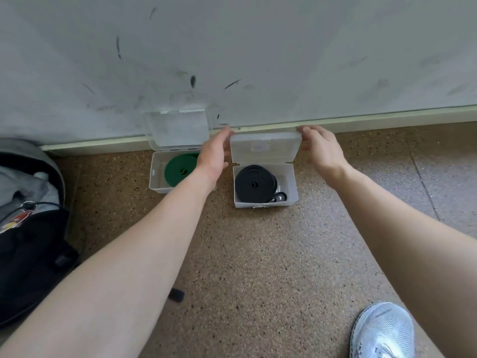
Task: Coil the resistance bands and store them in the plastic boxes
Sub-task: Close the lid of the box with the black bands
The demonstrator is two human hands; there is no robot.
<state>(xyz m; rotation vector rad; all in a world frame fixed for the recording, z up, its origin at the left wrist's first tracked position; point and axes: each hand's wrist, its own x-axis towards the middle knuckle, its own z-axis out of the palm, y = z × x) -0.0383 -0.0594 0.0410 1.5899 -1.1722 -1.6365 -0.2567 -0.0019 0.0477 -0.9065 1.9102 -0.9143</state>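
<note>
Two clear plastic boxes stand on the floor by the wall. The left box [154, 177] holds a coiled green band [178, 171]; its lid [178, 130] stands up against the wall. The right box [291, 182] holds a coiled black band [254, 183]. Its lid [265, 147] is raised, and I hold it from both sides: my left hand [214, 153] grips its left edge, my right hand [320, 148] grips its right edge. My left forearm hides the right part of the green band's box.
A scuffed grey wall with a baseboard [361, 120] runs behind the boxes. A black and grey backpack [28, 228] lies open at the left. A small black object [176, 295] lies on the speckled floor. My white shoe [382, 332] is at the lower right.
</note>
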